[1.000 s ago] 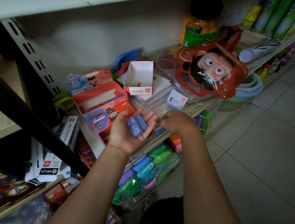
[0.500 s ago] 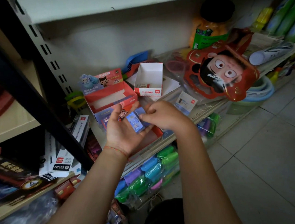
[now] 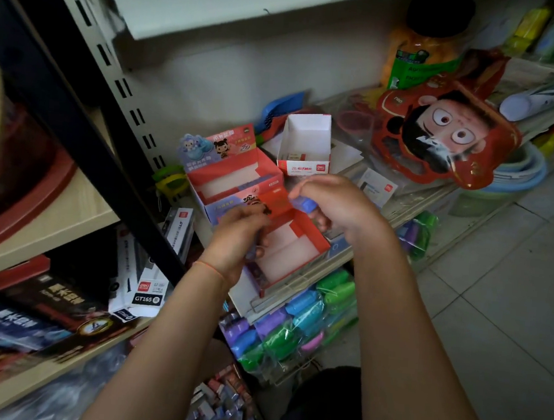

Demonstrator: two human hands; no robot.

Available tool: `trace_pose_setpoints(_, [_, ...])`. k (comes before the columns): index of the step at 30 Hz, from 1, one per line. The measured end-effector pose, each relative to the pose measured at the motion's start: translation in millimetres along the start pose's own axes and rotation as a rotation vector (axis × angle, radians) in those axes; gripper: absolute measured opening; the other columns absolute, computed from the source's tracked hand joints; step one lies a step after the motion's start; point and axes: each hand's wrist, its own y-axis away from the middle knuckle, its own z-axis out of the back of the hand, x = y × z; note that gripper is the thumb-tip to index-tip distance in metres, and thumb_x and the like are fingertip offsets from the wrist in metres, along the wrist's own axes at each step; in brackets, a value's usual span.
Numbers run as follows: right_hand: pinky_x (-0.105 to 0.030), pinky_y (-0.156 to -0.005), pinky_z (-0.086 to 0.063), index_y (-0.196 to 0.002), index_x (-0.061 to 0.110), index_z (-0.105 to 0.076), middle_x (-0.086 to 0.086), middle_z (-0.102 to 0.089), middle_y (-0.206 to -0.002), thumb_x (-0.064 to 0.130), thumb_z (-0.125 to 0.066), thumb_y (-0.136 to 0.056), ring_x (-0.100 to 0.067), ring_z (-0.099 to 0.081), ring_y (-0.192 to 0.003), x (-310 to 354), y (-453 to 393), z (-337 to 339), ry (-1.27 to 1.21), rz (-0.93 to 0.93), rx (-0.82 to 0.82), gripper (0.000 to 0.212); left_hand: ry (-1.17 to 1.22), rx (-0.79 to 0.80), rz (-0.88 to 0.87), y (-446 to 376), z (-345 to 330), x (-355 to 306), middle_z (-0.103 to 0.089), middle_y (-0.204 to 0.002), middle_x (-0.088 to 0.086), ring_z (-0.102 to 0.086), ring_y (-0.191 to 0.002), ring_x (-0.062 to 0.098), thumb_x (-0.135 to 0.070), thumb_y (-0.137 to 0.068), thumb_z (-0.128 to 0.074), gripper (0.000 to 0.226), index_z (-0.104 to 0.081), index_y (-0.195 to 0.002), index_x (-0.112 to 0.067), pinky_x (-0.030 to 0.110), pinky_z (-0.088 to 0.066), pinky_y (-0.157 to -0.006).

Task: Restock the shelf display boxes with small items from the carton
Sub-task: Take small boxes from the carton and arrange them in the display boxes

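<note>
- A small blue item (image 3: pixel 303 202) is pinched in the curled fingers of the right hand (image 3: pixel 334 205), just above the back edge of the front red display box (image 3: pixel 294 245).
- The left hand (image 3: pixel 238 233) is seen at the left edge of that box, fingers curled; what is gripped there cannot be told, since the hand is blurred.
- The front box is seen open and white inside, at the front edge of the shelf (image 3: pixel 413 201).
- A second red display box (image 3: pixel 234 179) with a cartoon header card is set just behind it.
- A small white box (image 3: pixel 304 145) with a red label is stood open further back.
- A red cartoon-face pack (image 3: pixel 442 137) is laid to the right.
- Bagged coloured items (image 3: pixel 292 325) are hung below the shelf.
</note>
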Motion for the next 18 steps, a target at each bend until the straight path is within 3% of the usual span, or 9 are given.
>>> trace_pose_setpoints(2, [-0.025,-0.047,-0.039,-0.082,0.01,-0.072,-0.005,-0.052,-0.057,0.017,-0.062,-0.081,-0.015,-0.04,-0.044,2.5,-0.6,1.0,-0.076,-0.091,-0.061,0.012,-0.081,-0.022,-0.023,0.1,0.1,-0.4,-0.047,-0.065,0.009,-0.045,-0.044,0.011,0.005,-0.087,-0.056,0.012,-0.052,-0.093,-0.006,0.019,-0.031,-0.04])
trace_pose_setpoints(4, [-0.026,-0.052,-0.048,-0.089,0.01,-0.072,-0.007,-0.059,-0.061,0.021,-0.062,-0.087,-0.016,-0.049,-0.048,4.3,0.8,5.0,-0.189,-0.117,-0.035,0.015,-0.11,-0.032,-0.029,0.4,-1.6,-1.2,-0.044,-0.062,0.011,-0.042,-0.037,0.009,0.009,-0.085,-0.054,0.014,-0.048,-0.079,-0.002,0.018,-0.03,-0.038])
trace_pose_setpoints(7, [-0.031,-0.072,-0.059,-0.109,0.015,-0.067,-0.008,-0.075,-0.087,0.033,-0.068,-0.089,-0.021,-0.073,-0.077,1.5,3.3,11.1,-0.282,-0.059,0.137,0.026,-0.058,-0.022,0.013,1.8,-3.7,-3.5,-0.044,-0.057,0.01,-0.043,-0.039,0.01,0.009,-0.085,-0.053,0.02,-0.05,-0.07,-0.003,0.017,-0.028,-0.038])
trace_pose_setpoints(10, [-0.031,-0.079,-0.059,-0.118,0.013,-0.063,-0.01,-0.076,-0.098,0.02,-0.073,-0.086,-0.023,-0.074,-0.091,-3.7,1.4,13.1,-0.32,-0.001,0.203,0.034,0.018,0.062,0.046,3.0,-3.7,-4.9,-0.051,-0.062,0.007,-0.054,-0.048,0.009,0.005,-0.087,-0.055,0.014,-0.056,-0.077,-0.004,0.018,-0.038,-0.041])
trace_pose_setpoints(12, [-0.028,-0.065,-0.055,-0.116,0.009,-0.064,-0.009,-0.075,-0.083,0.015,-0.075,-0.084,-0.021,-0.073,-0.074,-4.5,0.0,13.5,-0.295,-0.001,0.133,0.034,0.025,0.054,0.042,1.5,-1.7,-3.5,-0.058,-0.065,0.005,-0.06,-0.054,0.009,0.001,-0.087,-0.061,0.013,-0.06,-0.075,-0.004,0.017,-0.048,-0.049])
trace_pose_setpoints(14, [-0.024,-0.049,-0.038,-0.106,0.008,-0.07,0.0,-0.062,-0.055,0.018,-0.078,-0.081,-0.013,-0.053,-0.044,-6.5,-2.2,13.7,-0.246,0.008,0.027,0.028,0.004,0.006,0.01,-0.2,0.1,-2.1,-0.063,-0.065,0.002,-0.061,-0.06,0.011,-0.002,-0.084,-0.067,0.007,-0.066,-0.078,-0.005,0.019,-0.052,-0.055])
trace_pose_setpoints(16, [-0.023,-0.047,-0.025,-0.098,0.011,-0.074,0.006,-0.051,-0.047,0.022,-0.079,-0.08,-0.008,-0.035,-0.039,-9.3,-5.6,13.9,-0.231,0.018,-0.037,0.021,-0.039,-0.055,-0.066,-1.2,1.5,-0.6,-0.067,-0.07,0.0,-0.061,-0.065,0.012,-0.008,-0.081,-0.073,0.004,-0.072,-0.084,-0.007,0.021,-0.051,-0.062])
trace_pose_setpoints(18, [-0.023,-0.049,-0.03,-0.092,0.017,-0.075,0.009,-0.06,-0.054,0.026,-0.079,-0.08,-0.005,-0.041,-0.042,-9.2,-6.4,12.2,-0.194,0.023,-0.078,0.015,-0.047,-0.112,-0.124,-0.6,2.1,-1.7,-0.069,-0.074,0.002,-0.061,-0.064,0.009,-0.012,-0.079,-0.077,0.014,-0.075,-0.091,-0.006,0.02,-0.049,-0.061])
